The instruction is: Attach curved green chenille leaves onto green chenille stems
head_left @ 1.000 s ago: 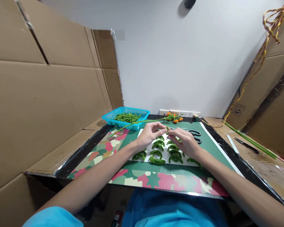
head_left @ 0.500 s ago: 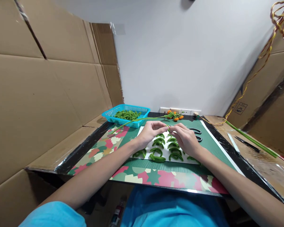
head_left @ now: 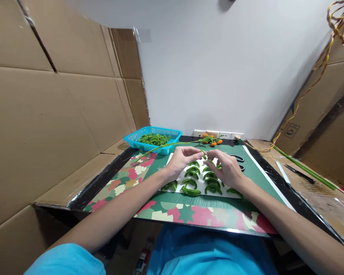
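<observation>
Between thumb and fingers, my left hand (head_left: 186,157) pinches a short green pipe cleaner piece (head_left: 203,154) above the white sheet. My right hand (head_left: 224,165) is close beside it on the right, with thumb and index finger apart and nothing visible between them. Under and in front of both hands, curved green pipe cleaner pieces (head_left: 191,174) lie in rows on the white sheet (head_left: 179,187). A small bundle of green pieces (head_left: 190,191) rests at the sheet's near edge. Scissors (head_left: 240,167) lie partly behind my right hand, their black handles showing.
A blue basket (head_left: 129,139) of green pieces stands at the back left. Orange flowers on a long green stem (head_left: 172,144) lie behind my hands. At right are a black pen-like tool (head_left: 299,173), a pale strip (head_left: 282,172) and green stems (head_left: 309,170). Cardboard walls (head_left: 103,99) flank the table.
My right thumb and fingers have parted and come away from the green piece, which shows more now. My left hand keeps its pinch in nearly the same place.
</observation>
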